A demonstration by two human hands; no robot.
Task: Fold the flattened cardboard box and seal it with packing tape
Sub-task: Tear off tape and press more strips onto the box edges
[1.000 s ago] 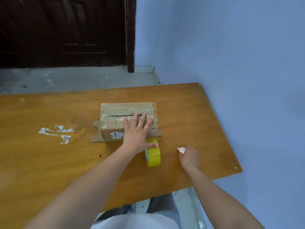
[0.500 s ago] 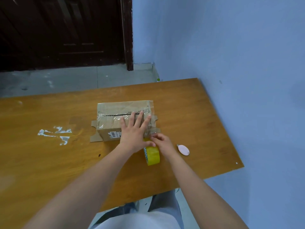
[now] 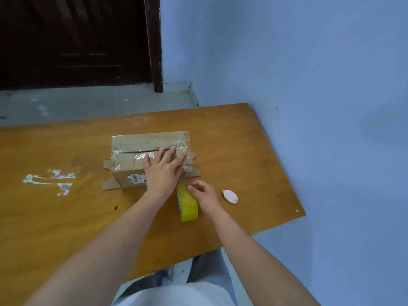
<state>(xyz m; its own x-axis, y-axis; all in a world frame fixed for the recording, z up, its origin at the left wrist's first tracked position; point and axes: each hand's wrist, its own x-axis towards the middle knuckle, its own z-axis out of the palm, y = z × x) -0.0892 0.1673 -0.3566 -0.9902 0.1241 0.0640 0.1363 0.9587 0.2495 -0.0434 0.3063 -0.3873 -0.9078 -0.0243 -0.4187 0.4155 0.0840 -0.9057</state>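
Box (image 3: pixel 141 157) sits mid-table (image 3: pixel 66 228), folded up, long axis running left-right; clear tape already shines across its top seam, end flaps still splayed at both sides.

L hand (image 3: pixel 162 173): fingers spread flat, pressing the box top at its right half, over the taped seam.

Tape roll (image 3: pixel 187 203) stands on edge just in front of the box's right corner, axis approx. left-right.

R hand (image 3: pixel 204 194): touching the roll's far top edge, fingertips (image 3: pixel 190 187) curled there. Looks like a pinch at the tape end, but cannot tell for sure.

Key relation: roll lies directly under/beside R hand, box just beyond it. R hand is nearer the roll, so judged the next pull goes away from roll toward box.

Pink cutter (image 3: pixel 230 196) lies right of the roll, apart from it.
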